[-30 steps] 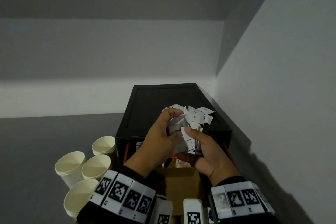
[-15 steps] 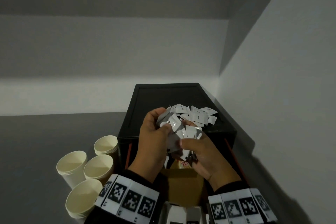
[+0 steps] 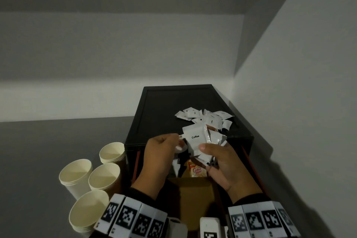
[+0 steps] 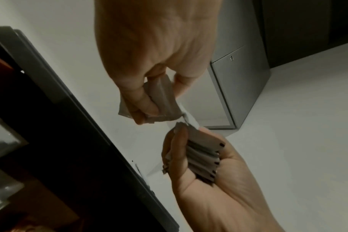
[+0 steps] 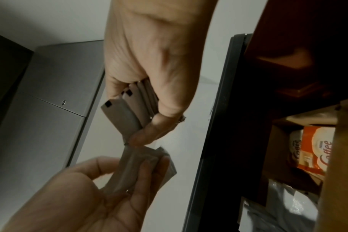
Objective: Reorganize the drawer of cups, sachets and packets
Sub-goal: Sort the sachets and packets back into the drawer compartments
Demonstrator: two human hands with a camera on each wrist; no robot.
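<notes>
A fanned stack of white sachets (image 3: 201,145), the front one printed "Coffee", stands upright in the right hand (image 3: 222,164), pinned between the thumb across its face and the fingers (image 4: 176,150) curled behind it. The left hand (image 3: 160,154), just beside it, pinches a smaller bunch of sachets (image 4: 161,100) between thumb and curled fingers, its edge touching the stack. Both are held above the open drawer (image 3: 193,189) of the black cabinet (image 3: 173,106), where a Coffee-mate packet (image 3: 197,170) lies; loose sachets (image 3: 206,117) are scattered on the cabinet top and four stacks of paper cups (image 3: 96,176) stand left of it.
</notes>
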